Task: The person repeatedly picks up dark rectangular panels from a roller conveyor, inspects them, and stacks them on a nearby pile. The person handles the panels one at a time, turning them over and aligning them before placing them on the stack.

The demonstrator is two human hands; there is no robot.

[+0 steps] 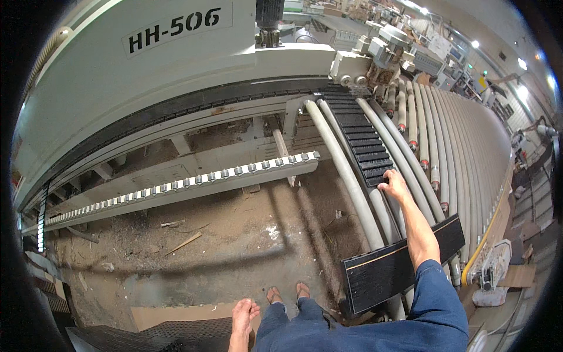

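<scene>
My right hand [395, 186] reaches over the rollers to the near end of a long black slatted strip [362, 138]. Its thumb and fingers are bent around the strip's near right corner. The strip runs away from me between grey rollers, toward the machine. Beneath my right forearm, a wide black panel [381, 273] with a thin light line along one edge lies crosswise on the rollers. My left hand [245, 314] hangs low near my left thigh, fingers curled in, with nothing visible in it.
A large pale machine body [176, 64] spans the upper left. Below it, a rail of small wheels [193, 180] crosses over a dusty floor [217, 234] with wood scraps. More rollers [463, 152] extend right, to a yellow edge [484, 240]. Dark perforated material [170, 335] lies at lower left.
</scene>
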